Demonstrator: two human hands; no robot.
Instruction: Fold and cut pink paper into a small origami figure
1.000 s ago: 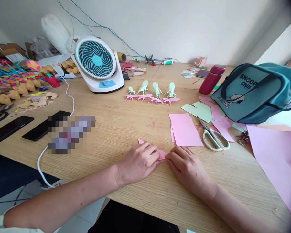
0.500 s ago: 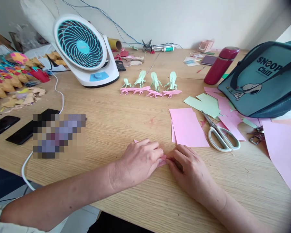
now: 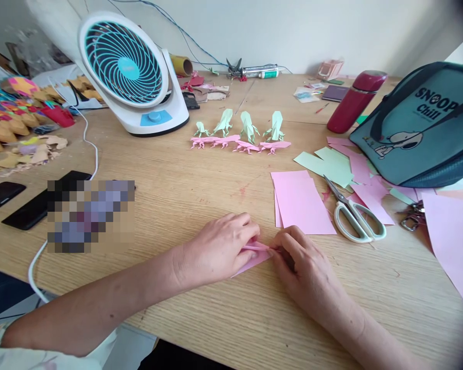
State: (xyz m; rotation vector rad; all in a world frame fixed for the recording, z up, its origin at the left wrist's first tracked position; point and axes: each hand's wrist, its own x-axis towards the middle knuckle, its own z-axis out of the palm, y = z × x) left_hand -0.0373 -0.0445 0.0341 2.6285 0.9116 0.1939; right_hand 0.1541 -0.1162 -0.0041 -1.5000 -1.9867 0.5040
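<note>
A folded piece of pink paper (image 3: 254,259) lies on the table between my two hands, partly hidden under the fingers. My left hand (image 3: 221,246) is closed on its left part, fingers bent over it. The thumb and fingertips of my right hand (image 3: 303,262) pinch its right end. Beyond the hands stand several folded pink paper figures (image 3: 247,147), with green ones (image 3: 248,127) right behind them. Flat pink sheets (image 3: 304,203) lie to the upper right of my right hand, beside white-handled scissors (image 3: 358,221).
A white and blue fan (image 3: 154,119) stands at the back left, with dark phones (image 3: 27,210) nearer. At the right are a red bottle (image 3: 355,103), a teal bag (image 3: 420,133), green paper pieces (image 3: 327,164) and a large pink sheet (image 3: 451,241).
More of the pink paper now shows below and between my hands, with a raised fold along it. My left fingers have shifted slightly up. The whole view has moved a little.
</note>
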